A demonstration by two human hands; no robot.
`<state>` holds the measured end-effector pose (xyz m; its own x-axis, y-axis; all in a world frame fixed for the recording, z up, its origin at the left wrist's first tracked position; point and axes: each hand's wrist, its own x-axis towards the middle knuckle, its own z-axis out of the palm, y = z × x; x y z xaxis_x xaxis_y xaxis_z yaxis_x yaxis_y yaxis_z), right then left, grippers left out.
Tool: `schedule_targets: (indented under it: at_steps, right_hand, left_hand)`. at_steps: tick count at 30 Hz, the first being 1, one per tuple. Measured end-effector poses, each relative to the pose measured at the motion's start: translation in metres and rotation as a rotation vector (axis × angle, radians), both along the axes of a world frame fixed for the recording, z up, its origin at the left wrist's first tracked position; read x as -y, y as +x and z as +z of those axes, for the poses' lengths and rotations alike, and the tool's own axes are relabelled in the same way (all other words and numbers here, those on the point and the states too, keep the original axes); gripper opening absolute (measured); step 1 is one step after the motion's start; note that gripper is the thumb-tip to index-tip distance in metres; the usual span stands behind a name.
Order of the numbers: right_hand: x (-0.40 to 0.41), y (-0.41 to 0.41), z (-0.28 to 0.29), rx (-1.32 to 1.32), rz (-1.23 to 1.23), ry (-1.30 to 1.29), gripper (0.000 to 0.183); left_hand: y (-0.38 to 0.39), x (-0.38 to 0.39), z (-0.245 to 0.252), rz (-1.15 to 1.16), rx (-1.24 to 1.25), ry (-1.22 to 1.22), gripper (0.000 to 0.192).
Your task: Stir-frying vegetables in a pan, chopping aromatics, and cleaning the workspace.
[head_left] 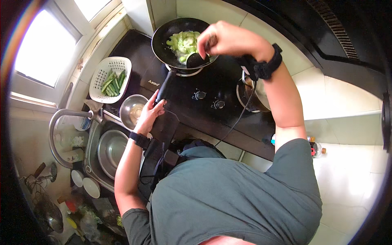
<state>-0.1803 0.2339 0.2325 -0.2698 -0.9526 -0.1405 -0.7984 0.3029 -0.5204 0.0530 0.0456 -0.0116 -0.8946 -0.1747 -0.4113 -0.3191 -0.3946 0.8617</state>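
Observation:
A black wok sits on the far burner of the stove, with pale green sliced vegetables inside. My left hand grips the end of the wok's long black handle. Over the wok's right side, my right hand is closed around the handle of a black spatula. The spatula's blade is down in the wok beside the vegetables, and my fingers cover part of its handle.
Left of the stove stand a white plastic basket of green vegetable strips and a metal bowl. A curved faucet arches by the sink, which holds a large metal basin. A pot stands at right, near a dangling cable.

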Motion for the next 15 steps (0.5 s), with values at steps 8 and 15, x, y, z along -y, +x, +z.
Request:
schedule_targets:
  at_steps: [8, 15]
  right_hand:
    - [0.003, -0.025, -0.107, -0.228, -0.280, -0.531, 0.010]
    - [0.008, -0.034, -0.060, -0.587, -0.418, -0.548, 0.019]
  left_hand:
    - [-0.006, -0.002, 0.004, -0.041, -0.027, -0.010, 0.061]
    - [0.002, 0.000, -0.002, -0.004, 0.036, -0.074, 0.057]
